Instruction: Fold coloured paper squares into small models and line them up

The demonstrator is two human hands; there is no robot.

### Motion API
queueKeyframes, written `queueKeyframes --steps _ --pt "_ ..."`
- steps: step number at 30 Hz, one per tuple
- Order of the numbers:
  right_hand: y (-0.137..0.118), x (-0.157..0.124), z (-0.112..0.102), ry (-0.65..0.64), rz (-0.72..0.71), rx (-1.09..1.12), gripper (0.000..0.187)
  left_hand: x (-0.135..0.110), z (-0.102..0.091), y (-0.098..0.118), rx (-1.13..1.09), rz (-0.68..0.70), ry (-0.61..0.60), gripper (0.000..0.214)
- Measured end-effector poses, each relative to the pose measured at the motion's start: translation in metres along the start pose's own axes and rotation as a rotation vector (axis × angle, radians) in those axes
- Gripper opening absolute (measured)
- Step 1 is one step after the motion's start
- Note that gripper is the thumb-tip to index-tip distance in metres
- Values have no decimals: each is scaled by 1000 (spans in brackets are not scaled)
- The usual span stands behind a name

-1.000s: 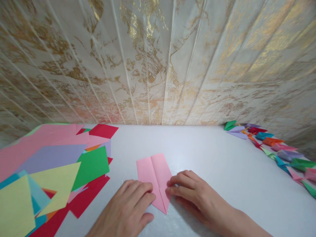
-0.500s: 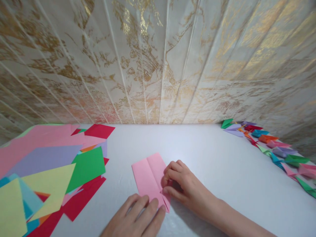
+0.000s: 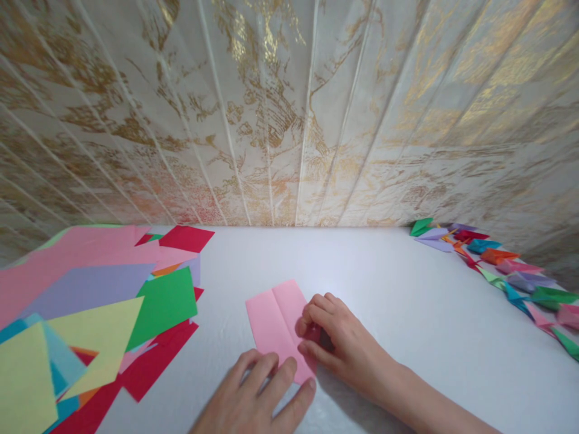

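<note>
A sheet of pink origami paper lies on the white table with a lengthwise crease. My left hand rests over its near end, fingers spread and fingertips touching the paper and the table. On the paper's right edge is my right hand, its fingers curled and its thumb close to the index finger. The paper's edge passes into this grip, and the fingers hide part of it. The near right corner lies partly under my left fingertips.
Loose coloured sheets, such as a green sheet and a yellow sheet, overlap on the left. Folded paper pieces, including an orange one, line the table's right side. A gold-patterned pleated curtain hangs behind the white table.
The small raised fold at the paper's near right corner no longer shows. My left fingertips have shifted slightly right and spread. My right hand stays almost in place.
</note>
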State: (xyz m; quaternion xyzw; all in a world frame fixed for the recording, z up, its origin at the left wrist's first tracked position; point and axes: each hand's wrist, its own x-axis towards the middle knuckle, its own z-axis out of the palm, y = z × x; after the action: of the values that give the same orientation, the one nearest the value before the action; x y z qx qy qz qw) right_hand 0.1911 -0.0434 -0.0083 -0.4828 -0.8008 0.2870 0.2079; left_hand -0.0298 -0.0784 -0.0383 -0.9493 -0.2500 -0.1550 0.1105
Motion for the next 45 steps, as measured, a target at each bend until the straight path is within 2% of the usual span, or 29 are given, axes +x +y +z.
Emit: queueKeyframes --steps 2,4,7,12,16,19,21,24,27,34,37,41,45 --pt "2 -3 -7 -52 -33 57 30 0 3 0 0 -5 7 28" --pt "2 -8 -14 -124 -53 100 41 -1 10 1 12 -15 67 25" --pt "1 -12 -17 -127 -37 86 45 -3 17 3 29 -22 166 22" --pt "9 -8 -12 -35 -25 142 42 -1 0 -2 -27 16 -25 28" --pt "19 -4 -14 74 -86 167 45 3 -12 -12 -154 3 4 26" --pt "18 -5 -17 -27 -229 157 47 6 -14 -18 -280 -59 52 26" --pt "15 -6 -18 -102 -272 98 45 6 -13 -21 -319 -132 78 24" --pt "10 -8 -20 -123 -254 -22 32 6 -13 -26 -353 -188 84 20" --pt "9 -8 -22 -131 -269 -78 22 7 -13 -28 -372 -165 87 23" --pt "11 -7 -19 -152 -278 -80 16 9 -8 -29 -309 -157 120 16" --pt "10 -8 -18 -148 -258 -65 16 9 -6 -29 -272 -116 102 16" --pt "10 -7 -18 -155 -249 -58 20 10 -5 -29 -223 -65 167 19" --pt "10 -7 -16 -135 -264 -66 17 11 -9 -30 -237 -109 189 29"
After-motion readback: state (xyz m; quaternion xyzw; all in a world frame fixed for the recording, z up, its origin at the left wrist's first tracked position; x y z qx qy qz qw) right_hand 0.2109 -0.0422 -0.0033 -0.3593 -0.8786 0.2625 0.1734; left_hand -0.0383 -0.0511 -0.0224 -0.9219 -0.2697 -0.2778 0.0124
